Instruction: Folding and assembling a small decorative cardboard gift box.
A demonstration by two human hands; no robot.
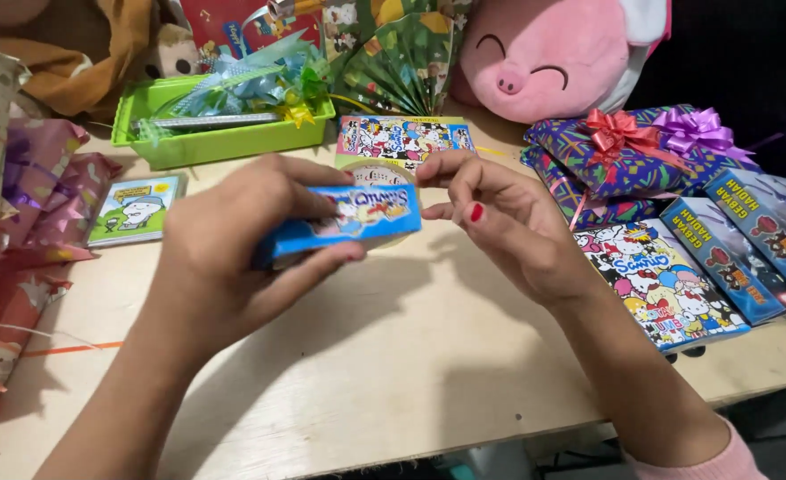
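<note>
At the centre of the pale wooden table [384, 356], I record both hands raised just above the surface. The left hand [233, 258] grips a small blue box [348, 222] with cartoon printing, thumb beneath its lower edge and fingers curled over the top; the box lies roughly level, its long side running left to right. The right hand [508, 222] sits just beside the box's right end, thumb and forefinger pinched together near a roll of clear tape [377, 172] that shows behind the box's upper edge. I cannot tell whether those fingers hold a tape end. The remaining fingers of that hand are loosely curled; one nail is painted red.

Surroundings noted:
- A flat cartoon-printed package [403, 138] lies on the table just behind the tape roll.
- A green plastic tray [224, 138] at the far left holds ribbon bows in blue, green and yellow.
- A small card with a cartoon figure [137, 210] lies near the tray.
- Crumpled wrapping paper [19, 231], pink and red, is heaped along the left edge.
- A pink plush pig [553, 53] rests at the back.
- A wrapped parcel [624, 164] with red and purple bows sits at the right.
- Several flat printed boxes [722, 258] lie side by side in front of that parcel.
</note>
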